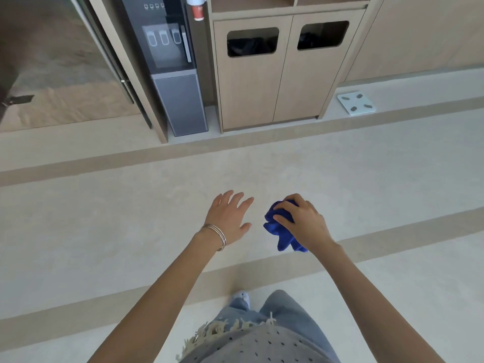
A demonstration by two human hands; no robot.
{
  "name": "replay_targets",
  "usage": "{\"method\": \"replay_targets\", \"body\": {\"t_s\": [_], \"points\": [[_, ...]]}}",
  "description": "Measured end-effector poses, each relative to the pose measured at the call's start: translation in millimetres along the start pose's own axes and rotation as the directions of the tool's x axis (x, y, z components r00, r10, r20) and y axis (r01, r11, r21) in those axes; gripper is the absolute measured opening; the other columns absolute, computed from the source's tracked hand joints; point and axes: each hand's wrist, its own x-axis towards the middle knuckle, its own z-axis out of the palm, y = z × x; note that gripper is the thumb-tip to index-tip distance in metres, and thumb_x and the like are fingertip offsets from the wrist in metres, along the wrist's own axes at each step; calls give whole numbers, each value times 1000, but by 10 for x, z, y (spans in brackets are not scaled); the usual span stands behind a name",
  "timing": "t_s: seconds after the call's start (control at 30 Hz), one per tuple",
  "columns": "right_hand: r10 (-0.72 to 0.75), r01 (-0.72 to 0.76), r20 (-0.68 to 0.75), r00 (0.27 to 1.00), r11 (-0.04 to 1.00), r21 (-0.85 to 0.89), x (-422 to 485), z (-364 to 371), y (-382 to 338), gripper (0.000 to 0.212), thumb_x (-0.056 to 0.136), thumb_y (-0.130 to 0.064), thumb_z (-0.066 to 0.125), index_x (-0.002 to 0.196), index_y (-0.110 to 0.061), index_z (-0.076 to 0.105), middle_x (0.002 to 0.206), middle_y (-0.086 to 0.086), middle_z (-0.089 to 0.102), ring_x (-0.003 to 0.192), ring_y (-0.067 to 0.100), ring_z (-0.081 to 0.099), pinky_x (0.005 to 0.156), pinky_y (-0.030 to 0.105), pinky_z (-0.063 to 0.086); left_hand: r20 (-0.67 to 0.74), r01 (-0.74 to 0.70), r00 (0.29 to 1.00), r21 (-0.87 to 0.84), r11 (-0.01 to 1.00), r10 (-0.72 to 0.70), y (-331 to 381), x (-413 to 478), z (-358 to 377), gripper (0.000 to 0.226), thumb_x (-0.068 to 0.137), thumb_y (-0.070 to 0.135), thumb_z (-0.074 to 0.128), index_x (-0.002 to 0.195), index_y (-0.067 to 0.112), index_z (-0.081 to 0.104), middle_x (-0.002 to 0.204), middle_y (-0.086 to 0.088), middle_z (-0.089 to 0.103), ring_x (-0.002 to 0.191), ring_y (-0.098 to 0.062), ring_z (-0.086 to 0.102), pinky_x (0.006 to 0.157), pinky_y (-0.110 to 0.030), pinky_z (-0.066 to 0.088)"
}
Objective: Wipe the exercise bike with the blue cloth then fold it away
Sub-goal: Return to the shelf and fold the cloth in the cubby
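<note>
A crumpled blue cloth [279, 229] hangs bunched in my right hand [303, 218], whose fingers curl round it at waist height above the floor. Just to its left, my left hand [227, 217] is held out flat with straight, spread fingers and holds nothing; bangles sit on its wrist. A small gap separates the two hands. No exercise bike appears in the head view.
Ahead stands a wooden cabinet [285, 82] with two bin openings, and a dark water dispenser [175, 72] to its left. A glass door [52, 61] is at far left. A white bathroom scale [356, 104] lies on the floor at right. Pale striped floor [131, 205] stretches between.
</note>
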Motion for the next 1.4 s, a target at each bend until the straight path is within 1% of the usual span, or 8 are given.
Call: {"method": "replay_targets", "body": {"t_s": [0.17, 0.37, 0.47, 0.7, 0.93, 1.07, 1.27, 1.4], "points": [[20, -20, 19, 1000, 1000, 16, 566, -38, 170, 19, 92, -40, 49, 106, -33, 60, 120, -12, 49, 99, 16, 51, 71, 25, 38, 37, -10, 999, 18, 1000, 9, -168, 544, -85, 64, 94, 46, 38, 148, 26, 12, 157, -4, 15, 144, -29, 9, 118, -42, 12], [-10, 9, 41, 999, 1000, 9, 1427, -216, 536, 20, 92, -41, 50, 106, -34, 61, 118, -12, 50, 97, 16, 53, 68, 26, 41, 61, 39, 997, 22, 999, -41, -293, 1371, -138, 65, 94, 46, 38, 148, 26, 10, 157, -4, 13, 145, -30, 9, 118, -43, 13], [-22, 21, 57, 998, 1000, 20, 1968, -388, 758, 19, 91, -40, 50, 104, -34, 61, 118, -12, 50, 96, 14, 54, 69, 26, 43, 67, 49, 996, 31, 998, -51, -305, 1912, -277, 65, 94, 46, 38, 148, 26, 9, 158, -5, 11, 145, -31, 5, 119, -43, 11], [-60, 60, 21, 998, 998, 11, 3077, -984, 1185, 19, 90, -38, 54, 106, -31, 62, 119, -10, 50, 99, 17, 52, 71, 25, 39, 58, 86, 994, 73, 994, -91, -250, 3202, -762, 72, 92, 44, 44, 148, 26, 2, 159, -8, -3, 145, -36, -7, 118, -49, 2], [-89, 89, 63, 994, 996, -9, 3899, -1269, 1500, 21, 91, -39, 52, 107, -30, 61, 119, -10, 50, 98, 15, 52, 69, 24, 39, 53, 119, 991, 47, 992, -122, -232, 4031, -916, 71, 92, 47, 43, 148, 29, 3, 159, -6, 0, 145, -35, -5, 117, -51, -1], [-93, 91, 118, 989, 996, 21, 4406, -1321, 1591, 20, 92, -39, 49, 108, -32, 60, 120, -12, 50, 99, 14, 53, 72, 24, 43, 64, 165, 984, 53, 985, -169, -470, 4435, -1023, 70, 93, 48, 41, 148, 28, 2, 159, -6, 1, 145, -35, -7, 116, -52, -4], [-117, 116, 62, 991, 993, 12, 5352, -1499, 1572, 22, 93, -39, 48, 110, -32, 60, 120, -11, 50, 101, 14, 53, 73, 24, 41, 33, 178, 983, 78, 981, -181, -964, 5267, -1313, 70, 92, 50, 41, 148, 28, 4, 159, -7, 3, 145, -36, -7, 116, -54, -4], [-124, 123, 18, 992, 991, 50, 6106, -1758, 1483, 20, 91, -37, 52, 107, -31, 61, 118, -10, 51, 99, 16, 53, 74, 28, 45, -30, 173, 985, 52, 984, -172, -1348, 5925, -1643, 68, 93, 49, 41, 148, 28, 7, 158, -6, 9, 145, -35, -5, 116, -53, -2]]}}
